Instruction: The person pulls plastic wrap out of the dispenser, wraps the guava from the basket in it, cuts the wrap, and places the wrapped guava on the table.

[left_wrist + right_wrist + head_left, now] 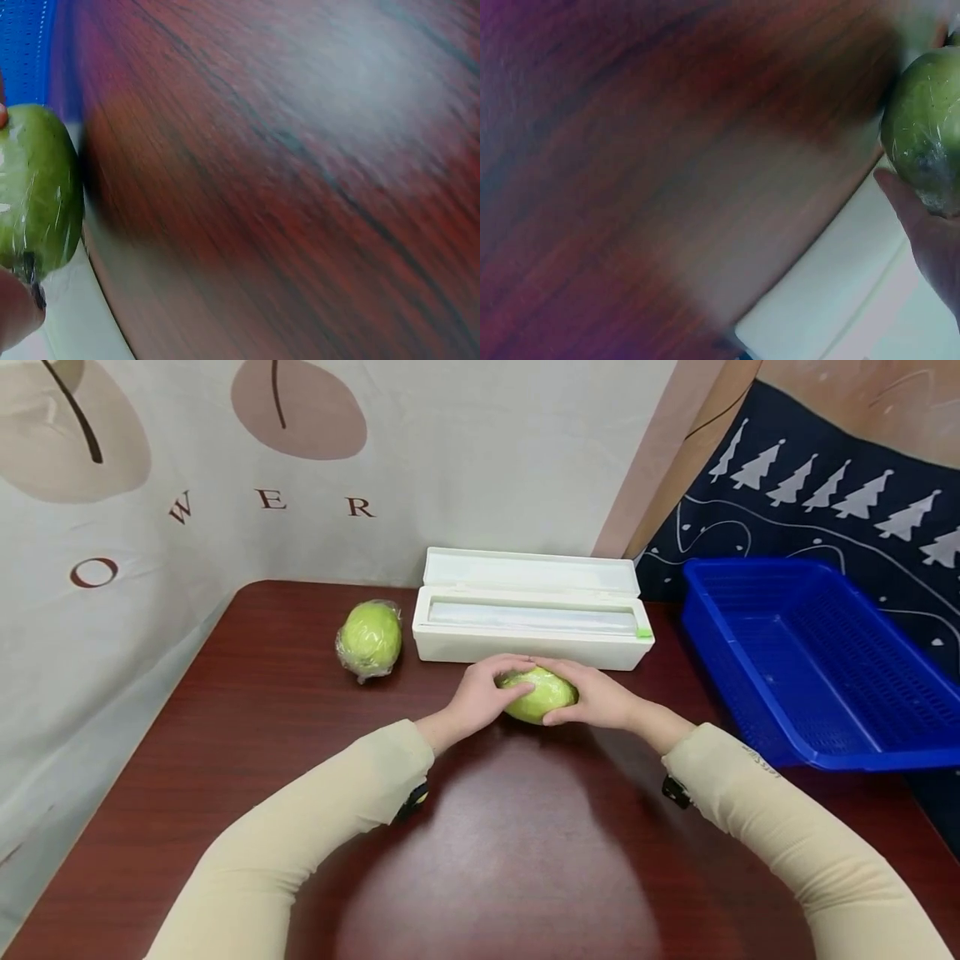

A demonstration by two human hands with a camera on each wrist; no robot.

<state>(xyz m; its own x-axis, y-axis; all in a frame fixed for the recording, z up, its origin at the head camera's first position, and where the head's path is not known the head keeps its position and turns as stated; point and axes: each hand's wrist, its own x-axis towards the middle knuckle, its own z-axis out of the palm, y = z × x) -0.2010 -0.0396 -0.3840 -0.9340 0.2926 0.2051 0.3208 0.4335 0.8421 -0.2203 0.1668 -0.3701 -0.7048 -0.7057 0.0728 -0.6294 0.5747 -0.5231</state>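
Note:
Between both hands is a green fruit (542, 696) in clear plastic film, close in front of the white box. My left hand (483, 693) grips its left side, thumb across the top, and my right hand (592, 693) grips the right side. In the left wrist view the film lies shiny over the fruit (37, 191), with a dark spot near a fingertip. The right wrist view shows the fruit (930, 127) against the right thumb and palm (934, 240). Its underside is hidden.
A second film-wrapped green fruit (371, 639) sits on the table at the left. The white cling film dispenser (525, 650) stands lid up behind the hands, with a green slider at its right end. A blue plastic basket (806, 743) stands at the right.

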